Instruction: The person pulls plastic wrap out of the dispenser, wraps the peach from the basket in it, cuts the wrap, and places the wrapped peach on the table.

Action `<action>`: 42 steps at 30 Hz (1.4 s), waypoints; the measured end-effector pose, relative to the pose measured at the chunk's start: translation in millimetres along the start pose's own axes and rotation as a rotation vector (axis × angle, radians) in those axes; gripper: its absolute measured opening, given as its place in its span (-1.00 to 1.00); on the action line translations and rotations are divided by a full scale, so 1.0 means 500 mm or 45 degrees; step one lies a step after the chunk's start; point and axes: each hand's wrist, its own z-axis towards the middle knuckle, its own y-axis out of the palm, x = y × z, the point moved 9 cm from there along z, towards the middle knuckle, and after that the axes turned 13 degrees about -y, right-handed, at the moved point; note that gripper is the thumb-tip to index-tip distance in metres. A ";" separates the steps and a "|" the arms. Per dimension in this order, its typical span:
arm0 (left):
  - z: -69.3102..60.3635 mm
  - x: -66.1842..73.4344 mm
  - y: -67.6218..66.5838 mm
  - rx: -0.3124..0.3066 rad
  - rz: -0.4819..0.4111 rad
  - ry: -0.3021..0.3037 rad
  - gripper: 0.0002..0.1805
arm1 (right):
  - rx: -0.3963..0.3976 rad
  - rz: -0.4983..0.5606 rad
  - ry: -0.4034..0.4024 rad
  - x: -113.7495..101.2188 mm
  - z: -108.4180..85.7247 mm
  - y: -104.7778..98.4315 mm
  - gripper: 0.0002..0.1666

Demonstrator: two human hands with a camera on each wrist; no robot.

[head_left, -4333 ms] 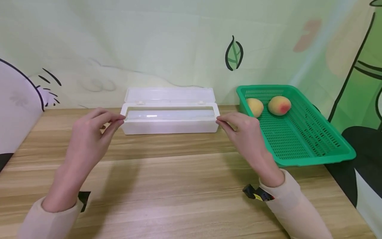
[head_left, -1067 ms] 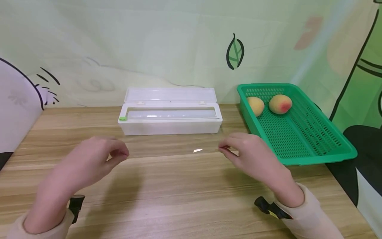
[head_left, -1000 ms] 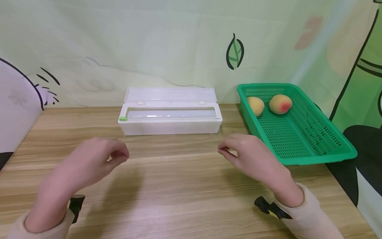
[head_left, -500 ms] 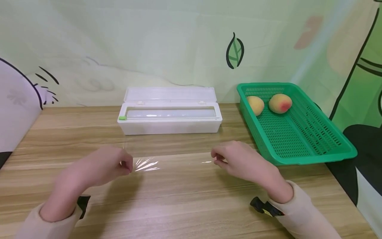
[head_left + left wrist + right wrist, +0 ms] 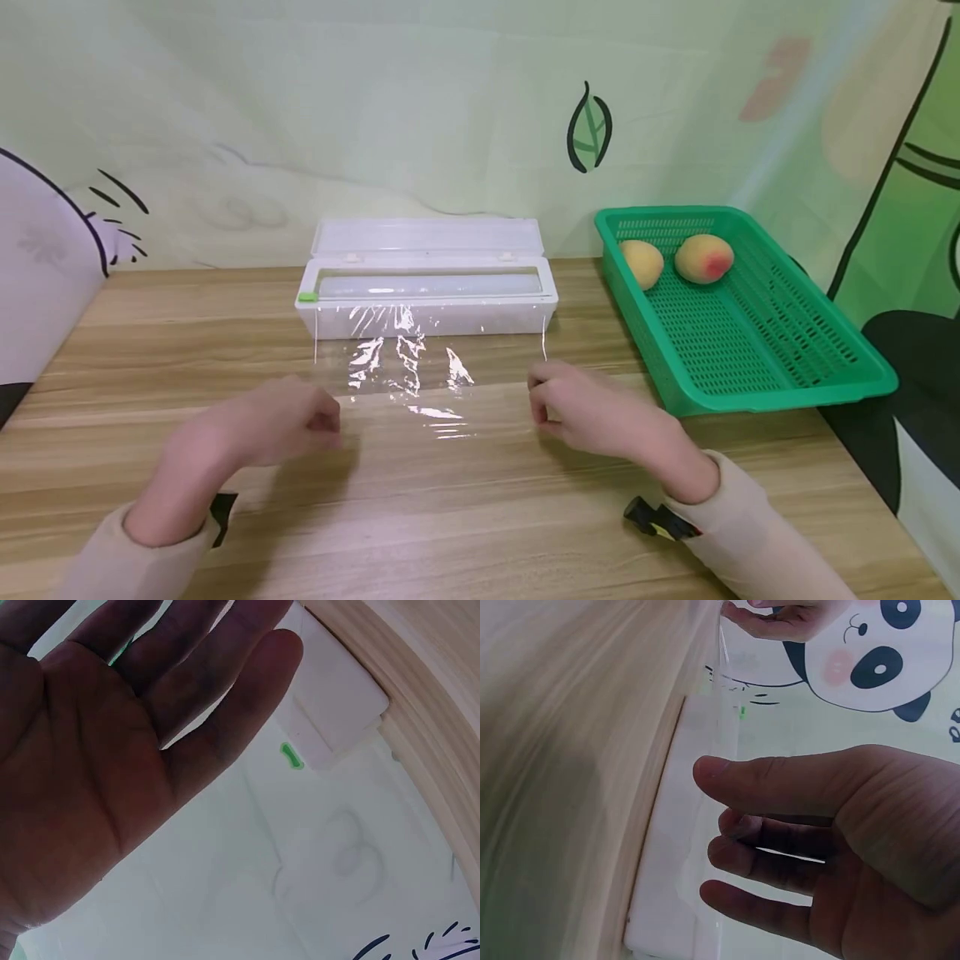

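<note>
A sheet of clear cling film point(image 5: 408, 367) stretches forward from the white dispenser box point(image 5: 305, 318), its creases catching the light. The box's lid point(image 5: 427, 237) is raised, and a roll point(image 5: 427, 286) lies inside. At the sheet's near left corner, my left hand point(image 5: 262, 421) pinches the film's edge. My right hand point(image 5: 600, 412) pinches the opposite corner. In the right wrist view the thumb point(image 5: 772, 776) lies over the curled fingers, and the left hand point(image 5: 780, 619) shows at the top. The film between the fingertips is hard to see. A green cutter slide point(image 5: 307, 297) sits at the box's left end.
To the right stands a green perforated basket point(image 5: 750, 406) with two peaches: one yellow peach point(image 5: 642, 265) and one red-blushed peach point(image 5: 705, 258). The wooden table point(image 5: 450, 517) meets a printed cloth backdrop point(image 5: 420, 108) behind the box.
Both hands have drawn back from the box toward the person, pulling the film out. The sheet between them is longer, and its creases now show from box to hands. Box and basket stay put.
</note>
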 end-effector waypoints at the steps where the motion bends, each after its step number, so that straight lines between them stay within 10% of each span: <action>1: 0.001 -0.001 0.002 -0.008 -0.003 -0.002 -0.90 | -0.015 0.001 0.005 0.001 0.000 0.004 -0.73; 30: 0.023 -0.024 0.038 -0.089 0.033 -0.137 -0.67 | -0.277 0.074 0.124 0.020 -0.007 0.071 -0.91; 42: 0.014 -0.034 0.006 -0.027 -0.072 -0.146 -0.81 | -0.315 0.094 0.146 0.009 -0.021 0.061 -0.82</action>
